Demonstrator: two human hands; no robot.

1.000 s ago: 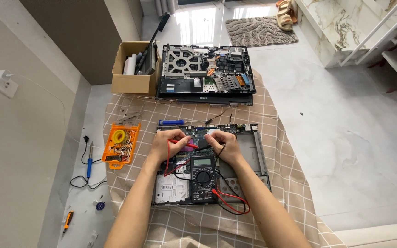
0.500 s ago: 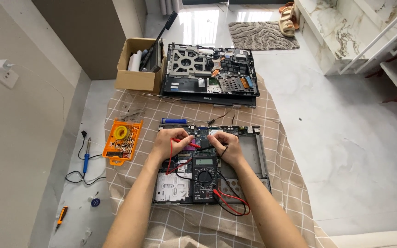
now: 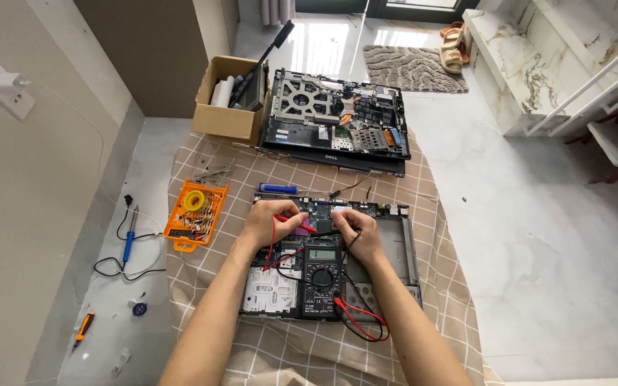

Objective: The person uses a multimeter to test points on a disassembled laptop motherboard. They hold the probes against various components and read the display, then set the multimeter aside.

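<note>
1. The left hand (image 3: 275,223) pinches the red probe (image 3: 293,222) between its fingers, with the tip pointing right, toward the circuit board (image 3: 325,210).
2. The right hand (image 3: 358,233) is closed around the black probe (image 3: 339,232); its tip is hidden, so I cannot tell which point it touches.
3. In my judgement, to do this step well, both hands should rest with their heels on the open laptop base (image 3: 402,246), so that the tips do not slip to a neighbour contact.
4. The tips should press lightly and stand steady, and the eyes should go to the meter (image 3: 322,279) only after both tips sit firm.
5. The red and black wires (image 3: 366,323) loop at the near side of the meter; it is better to keep them away from the board.
6. The board lies at the far edge of the base, in the middle of the checked cloth (image 3: 438,286). It is dark blue-green, with small parts on it.
7. The meter is black, with a round dial and a grey screen, and it lies on the base, just near the hands.
8. An orange parts tray (image 3: 194,212) is at the left, and a second opened laptop (image 3: 337,121) is at the far side.
</note>
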